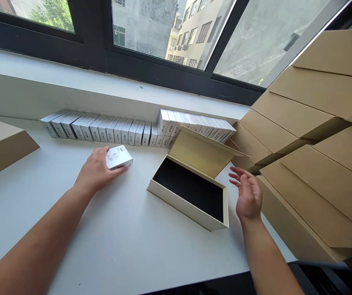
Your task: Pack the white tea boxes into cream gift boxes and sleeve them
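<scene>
My left hand (97, 170) grips a small white printed box (119, 157) between thumb and fingers, left of the middle of the table. To its right lies a larger gold-coloured gift box (188, 209) with its lid (200, 153) raised and a black inside (191, 186). Just beyond the right end of that gift box is my right hand (248, 196), fingers apart and holding nothing. It appears separate from the raised lid. Behind both hands stands a row of small white boxes (114, 129), stacked two high at its right part.
Large brown cardboard boxes (317, 192) are piled on the right, close to my right hand. Another brown box (3, 147) sits at the left edge. The white table (126, 246) meets a ledge (102, 88) under a dark-framed window at the back.
</scene>
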`<state>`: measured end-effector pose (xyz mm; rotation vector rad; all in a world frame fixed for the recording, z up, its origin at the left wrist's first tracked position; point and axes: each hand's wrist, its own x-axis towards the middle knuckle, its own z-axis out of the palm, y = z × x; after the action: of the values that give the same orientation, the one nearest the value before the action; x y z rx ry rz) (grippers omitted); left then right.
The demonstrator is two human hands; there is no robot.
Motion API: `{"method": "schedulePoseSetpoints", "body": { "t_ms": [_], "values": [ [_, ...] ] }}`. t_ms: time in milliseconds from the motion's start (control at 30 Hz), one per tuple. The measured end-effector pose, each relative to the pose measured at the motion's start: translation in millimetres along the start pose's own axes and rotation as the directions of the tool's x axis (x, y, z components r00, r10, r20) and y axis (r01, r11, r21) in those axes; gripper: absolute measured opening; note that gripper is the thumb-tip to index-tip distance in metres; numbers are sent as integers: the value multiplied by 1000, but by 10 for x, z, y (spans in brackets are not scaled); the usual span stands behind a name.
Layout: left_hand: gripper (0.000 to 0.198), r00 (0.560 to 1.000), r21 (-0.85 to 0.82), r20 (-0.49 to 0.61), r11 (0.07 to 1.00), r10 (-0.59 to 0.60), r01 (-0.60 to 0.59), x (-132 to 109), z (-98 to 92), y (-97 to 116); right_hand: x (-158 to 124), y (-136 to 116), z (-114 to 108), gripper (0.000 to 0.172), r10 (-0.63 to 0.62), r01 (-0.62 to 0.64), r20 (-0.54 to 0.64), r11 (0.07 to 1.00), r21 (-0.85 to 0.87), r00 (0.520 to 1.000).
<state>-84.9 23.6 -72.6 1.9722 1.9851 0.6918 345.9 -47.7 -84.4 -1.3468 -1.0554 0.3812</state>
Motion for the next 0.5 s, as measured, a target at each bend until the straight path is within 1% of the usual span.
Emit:
{"method": "schedulePoseSetpoints", "body": {
  "t_ms": [33, 67, 133, 167, 267, 367, 400, 433, 500],
  "values": [
    [91, 1000, -13, 10, 1000, 2, -2, 3, -12, -3, -29, 113, 7, 42, 58, -57, -39, 998, 29, 998],
    [90, 1000, -21, 14, 1000, 4, -3, 5, -22, -4, -59, 205, 13, 42, 125, -122, -54, 991, 62, 991],
    [86, 1000, -34, 10, 999, 7, -7, 2, -29, 4, -109, 318, 24, 43, 229, -226, -23, 970, 89, 973],
    [84, 1000, -43, 1, 999, 6, -6, -1, -28, 10, -127, 345, 32, 44, 252, -252, 8, 964, 80, 968],
    [80, 998, -54, -67, 998, 2, -6, -16, -18, 42, -151, 364, 65, 47, 241, -244, 78, 969, 26, 967],
    [81, 984, -31, -176, 1000, -8, 3, -41, -23, 93, -151, 370, 88, 49, 204, -206, 84, 978, 16, 975],
    [82, 984, -11, -175, 1000, -24, 23, -53, -34, 114, -151, 370, 90, 50, 193, -196, 82, 980, 24, 978],
    [83, 989, 19, -142, 998, -50, 53, -65, -49, 135, -153, 366, 90, 51, 182, -185, 84, 982, 34, 980],
    [85, 995, 114, -18, 988, -101, 102, -89, -89, 168, -167, 333, 86, 55, 154, -160, 141, 987, 31, 978]
  ]
}}
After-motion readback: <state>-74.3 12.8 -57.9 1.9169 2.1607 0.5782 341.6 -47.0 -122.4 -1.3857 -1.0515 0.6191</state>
